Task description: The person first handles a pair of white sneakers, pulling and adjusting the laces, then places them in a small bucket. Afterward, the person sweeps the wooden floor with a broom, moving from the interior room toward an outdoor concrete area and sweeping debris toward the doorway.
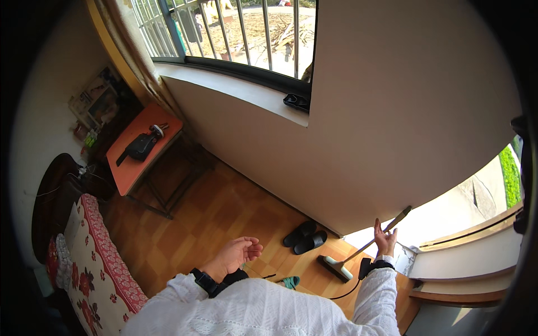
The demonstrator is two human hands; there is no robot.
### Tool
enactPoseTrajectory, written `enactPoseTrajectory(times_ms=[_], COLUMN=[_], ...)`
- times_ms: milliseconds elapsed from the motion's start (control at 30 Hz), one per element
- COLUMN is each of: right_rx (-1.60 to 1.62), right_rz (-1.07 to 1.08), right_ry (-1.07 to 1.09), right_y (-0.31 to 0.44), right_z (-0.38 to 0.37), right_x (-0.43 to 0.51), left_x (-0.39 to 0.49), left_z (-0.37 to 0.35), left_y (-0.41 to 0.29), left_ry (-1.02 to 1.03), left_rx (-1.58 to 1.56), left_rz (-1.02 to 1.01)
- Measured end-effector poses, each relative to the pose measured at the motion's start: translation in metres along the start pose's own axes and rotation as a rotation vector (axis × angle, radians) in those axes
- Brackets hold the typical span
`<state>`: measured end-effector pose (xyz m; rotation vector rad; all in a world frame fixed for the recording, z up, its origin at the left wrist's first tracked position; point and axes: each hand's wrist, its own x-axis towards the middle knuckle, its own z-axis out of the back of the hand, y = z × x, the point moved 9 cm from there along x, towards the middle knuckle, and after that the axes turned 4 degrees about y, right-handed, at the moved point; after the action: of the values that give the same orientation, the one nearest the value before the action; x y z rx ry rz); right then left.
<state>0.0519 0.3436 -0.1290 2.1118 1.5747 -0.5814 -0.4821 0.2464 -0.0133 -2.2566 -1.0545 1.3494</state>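
My left hand [235, 256] is held out over the tiled floor in front of my body, its fingers loosely curled and nothing in them. To the right, my right hand [385, 240] is raised beside the handle of a broom [360, 248], fingers spread; whether the palm touches the handle is unclear. The broom leans near the doorway, its head down on the floor and its handle slanting up to the wall's edge. A pair of black slippers [305, 237] lies by the wall between my hands. Both wrists wear black straps.
An orange-topped table [126, 172] with a black bag [142, 146] stands at the left. Below it is a bed with a floral sheet [90, 269]. A barred window with a white sill [235, 97] is ahead. At right, a bright doorway opens outside, beside a wooden door frame [470, 229].
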Motion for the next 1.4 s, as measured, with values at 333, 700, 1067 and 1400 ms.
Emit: enactPoseTrajectory(times_ms=[333, 700, 1067, 1400], right_rx=[-0.133, 0.096, -1.025, -1.059], right_rz=[0.015, -0.331, -0.361, -0.953], right_ry=[-0.093, -0.211, -0.183, -0.155], right_y=[0.016, -0.071, -0.187, -0.338], right_z=[0.013, 0.194, 0.169, 0.193], right_x=[0.005, -0.268, -0.456, -0.469], left_x=[-0.02, -0.034, -0.111, -0.154], left_z=[0.014, 0.058, 0.212, 0.264], left_y=[0.036, 0.036, 0.009, 0.021], left_ry=[-0.07, 0.081, 0.044, -0.028], left_rx=[-0.045, -0.027, -0.031, -0.018], left_rz=[0.018, 0.066, -0.032, -0.007])
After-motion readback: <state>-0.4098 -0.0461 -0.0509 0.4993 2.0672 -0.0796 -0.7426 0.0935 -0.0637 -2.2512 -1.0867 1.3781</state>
